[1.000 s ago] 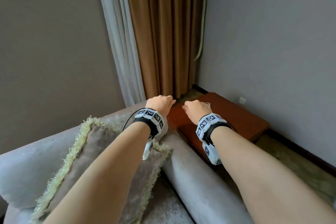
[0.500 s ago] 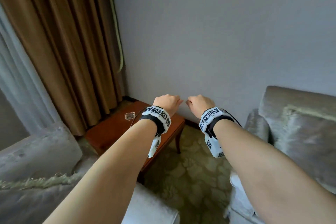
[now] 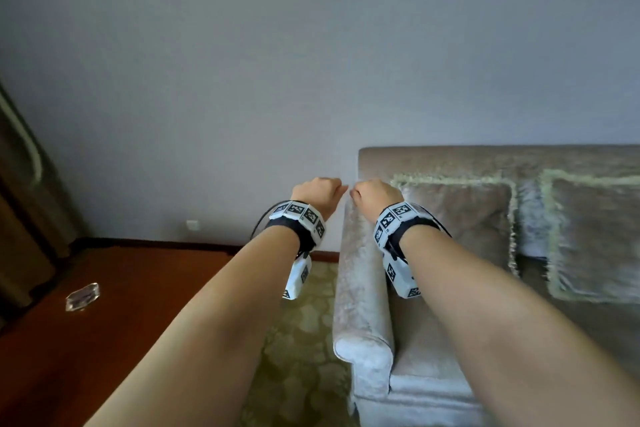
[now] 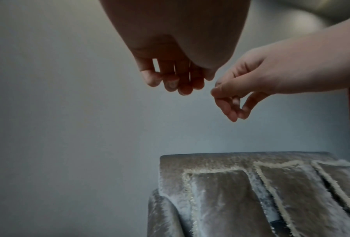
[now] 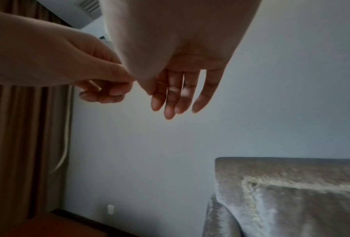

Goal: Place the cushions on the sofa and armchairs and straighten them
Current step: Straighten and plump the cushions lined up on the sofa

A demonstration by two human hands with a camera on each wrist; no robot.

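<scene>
A grey-beige velvet sofa (image 3: 363, 288) stands against the wall at the right. Two fringed cushions lean upright on its backrest: one (image 3: 460, 218) by the near armrest, another (image 3: 595, 239) further right. Both arms are stretched out in front of me. My left hand (image 3: 318, 196) hangs in the air left of the armrest, fingers loosely curled and holding nothing (image 4: 176, 77). My right hand (image 3: 372, 196) hovers over the armrest's far end, close to the left one. Its fingers (image 5: 180, 89) hang relaxed and empty. The cushions (image 4: 220, 200) lie below and beyond both hands.
A dark red wooden side table (image 3: 121, 322) fills the lower left, with a small glass dish (image 3: 82, 296) on it. Brown curtains (image 3: 20, 201) hang at the far left. Patterned carpet (image 3: 301, 340) runs between table and sofa. A wall socket (image 3: 193, 225) sits low on the plain wall.
My view has swung right, from the armchair and curtain corner, across the side table, to the sofa. Both hands stayed raised side by side, empty throughout.
</scene>
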